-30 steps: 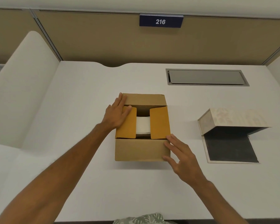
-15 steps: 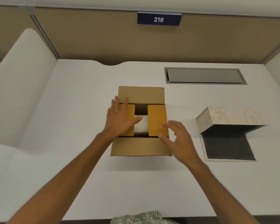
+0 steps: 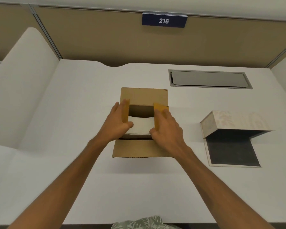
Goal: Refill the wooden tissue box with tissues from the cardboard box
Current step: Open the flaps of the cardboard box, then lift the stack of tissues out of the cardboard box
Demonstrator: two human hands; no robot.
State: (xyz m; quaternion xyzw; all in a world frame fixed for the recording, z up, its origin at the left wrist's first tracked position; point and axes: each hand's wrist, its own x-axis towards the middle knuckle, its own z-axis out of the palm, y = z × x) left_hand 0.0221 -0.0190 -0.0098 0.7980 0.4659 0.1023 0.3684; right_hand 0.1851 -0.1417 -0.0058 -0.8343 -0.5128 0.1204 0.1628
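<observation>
Hands are working at the carton point(image 3: 139, 148), which is sitting in the middle of the white tabletop point(image 3: 73, 113). Its near and far flaps are lying flat and open, while the two yellow side flaps are being pushed up and apart. The left hand point(image 3: 116, 123) is pressing against the left flap point(image 3: 126, 111), fingers stretched along its outer face and thumb curling in onto the tissues point(image 3: 141, 127). The right hand point(image 3: 166, 129) is doing the same on the right flap point(image 3: 158, 116), fingers spread over the flap and thumb hooking onto the near right corner of the stack. Both hands are half open, thumbs touching the stack; whether either one is really gripping it, I cannot tell. The tissues are showing as a white, slightly bowed block inside the carton, between the two thumbs, with dark space beyond its far edge.

The wooden box point(image 3: 234, 121) is lying well to the right of the carton, pale and grainy, tipped open so its dark inside is facing the near side. Its lid point(image 3: 231, 152) is lying flat on the tabletop, dark lining up, just in front of it. A grey hatch point(image 3: 210, 79) is sitting flush in the tabletop at the far right. A blue sign point(image 3: 164, 21) reading 216 is hanging on the tan partition beyond.
</observation>
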